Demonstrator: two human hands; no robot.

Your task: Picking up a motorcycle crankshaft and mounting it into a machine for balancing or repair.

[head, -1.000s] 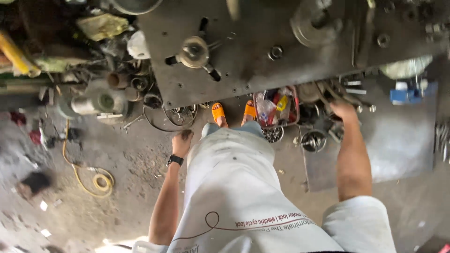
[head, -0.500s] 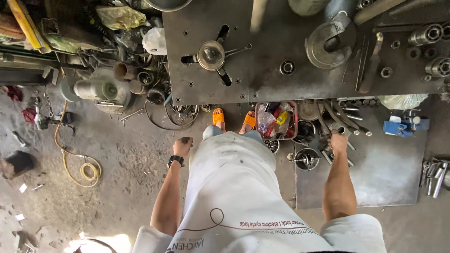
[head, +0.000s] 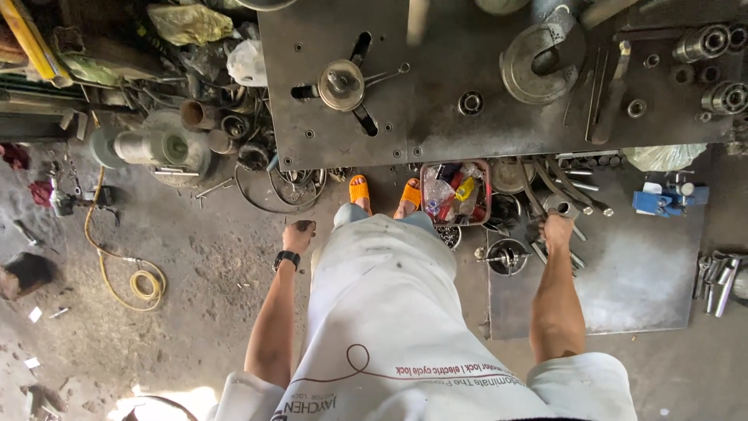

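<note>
My right hand (head: 556, 231) hangs low over a pile of wrenches and steel parts (head: 545, 187) on the floor. Its fingers are closed around a short grey metal tube (head: 562, 207). My left hand (head: 297, 236), with a black watch on the wrist, hangs at my side over the bare concrete. Its fingers are curled with something small and dark at the tips; whether it holds anything I cannot tell. My white shirt and orange sandals (head: 359, 189) fill the middle of the view.
A thick steel bench plate (head: 436, 117) with bolted fixtures and bearings spans the top. A red basket of bottles (head: 456, 191) stands by my feet. A steel sheet (head: 631, 273) lies to the right, a blue device (head: 662, 199) beyond it. A yellow hose (head: 117, 265) coils at left.
My right hand has drawn back from the tool pile with the grey metal tube in it. The view has shifted, so the bench plate shows more fully. My left hand stays at my side.
</note>
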